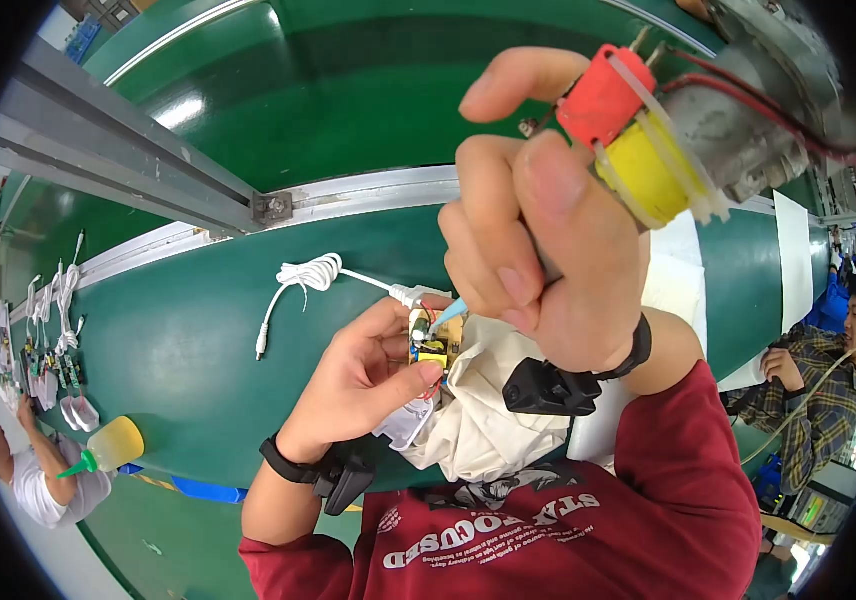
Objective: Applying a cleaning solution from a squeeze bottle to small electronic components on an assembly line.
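Observation:
My left hand (373, 375) pinches a small circuit board (456, 333) with a yellow component, its thumb across the near edge. A white coiled cable (313, 272) lies on the table just beyond, its thicker end next to the board. My right hand (558, 230) is closed round a tool, and a pale blue tapered tip (450, 314) extends down from it to the board's parts. Above that hand, close to the camera, a red block (605, 97) and a yellow band (651, 172) are strapped to a grey metal body. Most of the tool's grip is hidden by fingers.
Beige cloth (488, 405) and a white plastic casing (406, 425) lie against my front. A yellow bottle with green nozzle (113, 445) stands at the left edge. Further left are white-cabled boards (66, 370) and a co-worker; another person sits at right. A metal post (138, 140) rises behind the table.

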A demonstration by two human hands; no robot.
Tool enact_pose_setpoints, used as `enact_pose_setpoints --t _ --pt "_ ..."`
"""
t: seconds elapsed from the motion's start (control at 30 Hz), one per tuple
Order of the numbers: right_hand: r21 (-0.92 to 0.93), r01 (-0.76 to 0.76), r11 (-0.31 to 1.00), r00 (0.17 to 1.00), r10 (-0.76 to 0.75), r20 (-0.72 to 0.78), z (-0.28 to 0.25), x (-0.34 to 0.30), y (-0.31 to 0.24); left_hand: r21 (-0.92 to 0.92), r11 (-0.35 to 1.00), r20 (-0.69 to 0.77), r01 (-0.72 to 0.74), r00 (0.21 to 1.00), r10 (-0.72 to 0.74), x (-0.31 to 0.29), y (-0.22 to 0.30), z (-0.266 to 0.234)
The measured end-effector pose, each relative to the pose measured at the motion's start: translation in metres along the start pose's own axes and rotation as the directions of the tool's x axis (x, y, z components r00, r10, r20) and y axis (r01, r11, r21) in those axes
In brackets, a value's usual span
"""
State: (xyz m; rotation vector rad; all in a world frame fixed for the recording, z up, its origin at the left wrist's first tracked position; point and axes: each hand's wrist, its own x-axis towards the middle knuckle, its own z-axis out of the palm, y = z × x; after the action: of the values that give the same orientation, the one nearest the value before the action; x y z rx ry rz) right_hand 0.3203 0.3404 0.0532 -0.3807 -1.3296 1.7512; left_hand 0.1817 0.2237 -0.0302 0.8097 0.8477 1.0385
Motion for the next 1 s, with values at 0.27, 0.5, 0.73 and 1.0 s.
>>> enact_pose_setpoints --t 0.27,0.5,0.73,1.0 --pt "0.029 -0.046 0.999 0.998 0.047 -0.050 -0.001 0.003 -0.028 0.107 0.993 -0.148 -0.045 0.987 0.061 0.004 0.022 -0.004" --pt "0.059 -0.038 0.998 0.999 0.037 0.017 -0.003 0.001 -0.030 0.748 0.641 0.014 -0.172 0.970 0.243 0.107 0.078 -0.041" --pt "0.146 -0.002 0.989 1.000 0.001 0.007 0.012 0.000 -0.013 0.973 0.211 -0.064 -0.090 0.776 0.627 0.201 0.098 -0.068" --pt "0.185 0.053 0.981 0.999 -0.050 -0.018 0.013 0.000 -0.009 0.952 0.215 -0.050 -0.219 0.580 0.813 0.092 0.069 -0.062"
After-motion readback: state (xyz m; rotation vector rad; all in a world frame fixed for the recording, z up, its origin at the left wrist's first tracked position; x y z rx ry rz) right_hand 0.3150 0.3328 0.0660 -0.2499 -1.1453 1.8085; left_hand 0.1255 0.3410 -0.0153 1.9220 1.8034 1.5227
